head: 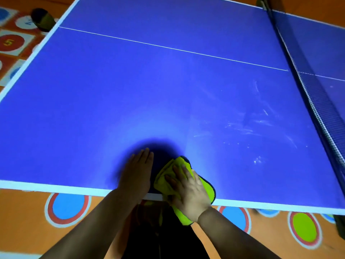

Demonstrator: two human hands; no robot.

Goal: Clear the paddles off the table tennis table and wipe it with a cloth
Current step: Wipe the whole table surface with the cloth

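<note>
Both forearms enter from the bottom edge and reach to the near side of the table tennis table [168, 90]. Right hand [188, 191] lies palm-down on the cloth [206, 187], fingers extended and spread, pressing on it rather than clutching it. Left hand [138, 174] rests flat on the bare blue surface just beside the cloth, fingers straight and close together, holding nothing.

Cloth: yellow-green with a dark border, folded, positioned across the table's near white edge line — one end on the playing surface, the other end overhanging the edge below the right wrist.

Surface condition: whitish smears and scuff marks [252, 124] show on the right portion, between the hands and the net [317, 109]. A thin white centre line [168, 47] runs across the blue top to the net.

Surroundings: an orange floor mat [28, 230] with coloured circles lies beneath the near edge; numbered tiles [9, 42] lie at upper left, next to a dark object [42, 19] — identity cannot be determined.
</note>
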